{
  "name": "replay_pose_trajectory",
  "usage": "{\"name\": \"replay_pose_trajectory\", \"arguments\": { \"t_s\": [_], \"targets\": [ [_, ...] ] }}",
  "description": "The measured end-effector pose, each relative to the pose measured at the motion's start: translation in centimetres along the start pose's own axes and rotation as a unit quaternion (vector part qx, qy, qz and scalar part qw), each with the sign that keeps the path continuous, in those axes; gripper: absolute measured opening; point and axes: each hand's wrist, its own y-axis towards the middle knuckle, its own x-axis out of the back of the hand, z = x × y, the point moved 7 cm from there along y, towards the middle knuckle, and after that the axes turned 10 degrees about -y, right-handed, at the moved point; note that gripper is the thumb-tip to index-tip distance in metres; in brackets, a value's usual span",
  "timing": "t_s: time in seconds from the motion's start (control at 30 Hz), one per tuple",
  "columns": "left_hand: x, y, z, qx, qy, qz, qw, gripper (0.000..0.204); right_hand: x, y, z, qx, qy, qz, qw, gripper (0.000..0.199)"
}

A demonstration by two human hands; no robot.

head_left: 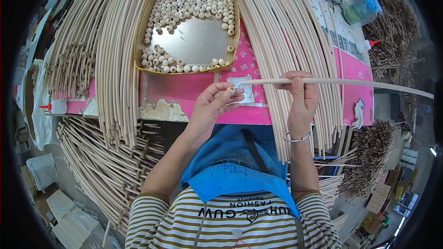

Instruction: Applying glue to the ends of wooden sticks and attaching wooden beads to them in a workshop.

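Note:
Between the thumb and fingers of my left hand (214, 103) is a small wooden bead (231, 90), its drilled hole showing. My right hand (301, 93) grips a long pale wooden dowel (360, 82) that stretches off to the right. The dowel's left tip lies over a small white tray (248, 97) and is a short gap away from the bead. Just beyond my left hand stands a shallow box (137, 50) with a shiny bottom, holding many round wooden beads (194, 0).
Bundles of dowels (295, 41) lie right of the box, and more dowels (117, 55) lie left. A glue bottle (364, 46) with a red tip and a greenish plastic jar (360, 10) stand at the right. Dowels with wooden rings (110, 170) are stacked below the pink tabletop (170, 90).

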Motion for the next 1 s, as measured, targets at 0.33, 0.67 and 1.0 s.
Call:
{"name": "replay_pose_trajectory", "arguments": {
  "t_s": [0.33,0.67,1.0],
  "targets": [
    [2.2,-0.3,-0.6,-0.028,0.029,-0.051,0.998,0.024,-3.2,1.7,-2.4,0.046,-0.213,0.027,0.976,0.018],
    [2.8,0.5,-0.4,-0.030,0.035,-0.065,0.997,0.023,-2.6,2.0,-1.6,0.000,-0.159,0.042,0.986,0.017],
    [1.1,0.4,0.3,-0.010,-0.006,-0.024,1.000,0.023,-0.8,0.4,0.2,-0.034,-0.007,-0.009,0.999,0.023]
  ]
}}
